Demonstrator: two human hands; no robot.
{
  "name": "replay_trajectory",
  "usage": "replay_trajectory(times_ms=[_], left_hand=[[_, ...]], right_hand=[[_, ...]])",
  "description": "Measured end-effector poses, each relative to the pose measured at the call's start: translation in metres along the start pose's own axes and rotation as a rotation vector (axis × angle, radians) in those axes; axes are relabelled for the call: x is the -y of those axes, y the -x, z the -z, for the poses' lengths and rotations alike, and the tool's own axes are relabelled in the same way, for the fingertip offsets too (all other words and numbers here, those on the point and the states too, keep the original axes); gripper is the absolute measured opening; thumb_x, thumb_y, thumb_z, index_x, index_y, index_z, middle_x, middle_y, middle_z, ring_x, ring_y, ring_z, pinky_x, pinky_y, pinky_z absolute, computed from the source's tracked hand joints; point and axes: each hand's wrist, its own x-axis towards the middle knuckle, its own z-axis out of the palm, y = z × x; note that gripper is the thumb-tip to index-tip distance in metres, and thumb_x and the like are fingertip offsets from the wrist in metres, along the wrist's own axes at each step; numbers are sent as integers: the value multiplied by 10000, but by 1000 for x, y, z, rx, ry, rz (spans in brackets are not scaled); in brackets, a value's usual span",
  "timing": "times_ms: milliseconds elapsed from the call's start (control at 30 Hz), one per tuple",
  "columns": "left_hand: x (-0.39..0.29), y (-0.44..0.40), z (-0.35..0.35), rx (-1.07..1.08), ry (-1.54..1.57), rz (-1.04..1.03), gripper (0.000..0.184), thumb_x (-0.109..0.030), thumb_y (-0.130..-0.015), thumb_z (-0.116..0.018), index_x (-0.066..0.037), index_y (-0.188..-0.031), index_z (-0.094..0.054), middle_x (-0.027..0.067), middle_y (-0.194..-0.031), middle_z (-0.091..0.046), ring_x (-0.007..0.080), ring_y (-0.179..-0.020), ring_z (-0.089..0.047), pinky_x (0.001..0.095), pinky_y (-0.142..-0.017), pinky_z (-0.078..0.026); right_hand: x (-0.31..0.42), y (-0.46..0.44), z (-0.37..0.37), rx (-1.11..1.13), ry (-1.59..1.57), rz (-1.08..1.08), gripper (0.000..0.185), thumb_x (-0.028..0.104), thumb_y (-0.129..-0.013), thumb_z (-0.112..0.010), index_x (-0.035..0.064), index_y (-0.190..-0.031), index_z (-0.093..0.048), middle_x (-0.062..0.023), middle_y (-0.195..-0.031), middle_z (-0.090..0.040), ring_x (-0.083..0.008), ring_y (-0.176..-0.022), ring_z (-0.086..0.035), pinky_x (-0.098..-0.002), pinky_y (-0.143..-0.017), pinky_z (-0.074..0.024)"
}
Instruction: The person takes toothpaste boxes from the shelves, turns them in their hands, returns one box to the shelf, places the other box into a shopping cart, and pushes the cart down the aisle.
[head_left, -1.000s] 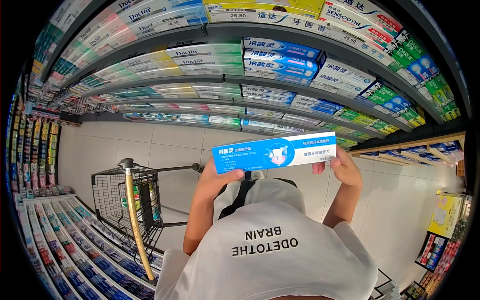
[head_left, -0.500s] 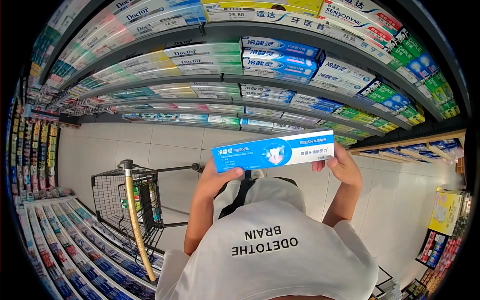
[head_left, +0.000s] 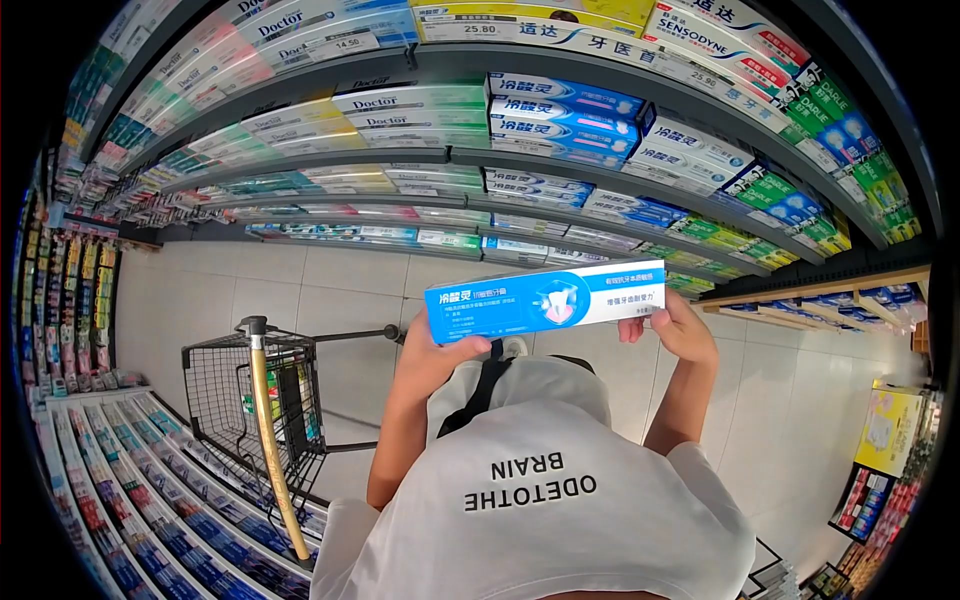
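A blue and white toothpaste box is held up level in front of my chest, its printed side with a tooth picture facing me. My left hand grips the blue end, the thumb lying along the lower edge. At the white end, my right hand holds the box between thumb and fingers, with some fingertips showing beneath it. The rest of the fingers of both hands are hidden behind the box.
Shelves ahead carry rows of toothpaste boxes, some blue, with Sensodyne boxes higher up. A black wire shopping cart with a yellow handle stands at my left. Another stocked shelf lies at lower left.
The toothpaste box has tilted slightly, its printed side turning a little. Both hands keep their hold, and the right hand has shifted slightly left.
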Motion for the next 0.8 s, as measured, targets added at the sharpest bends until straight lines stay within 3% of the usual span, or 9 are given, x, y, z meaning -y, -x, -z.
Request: replay_trajectory(times_ms=[233,533,800], left_hand=[[-18,1,-11,-13,-91,8,548,-100,-670,-782,29,-1092,-456,91,-939,-598,123,-837,-583,252,-714,-490],[-28,0,-15,1,-153,58,586,-102,-665,-777,49,-1123,-444,104,-955,-598,136,-863,-588,261,-738,-493],[-24,-3,-15,29,-181,-7,569,-133,-667,-783,31,-1110,-467,80,-951,-594,118,-851,-572,258,-741,-482]], right_hand=[[-17,-3,4,11,-22,-42,703,654,-783,-440,-5,-1019,-508,-68,-748,-599,-117,-646,-560,-237,-593,-467],[-28,-4,9,66,-96,-80,373,366,-912,-459,5,-964,-539,-73,-752,-601,-125,-661,-553,-243,-607,-451],[-24,-5,10,66,-117,-98,297,299,-900,-504,10,-961,-534,-67,-745,-595,-114,-659,-536,-244,-604,-449]])
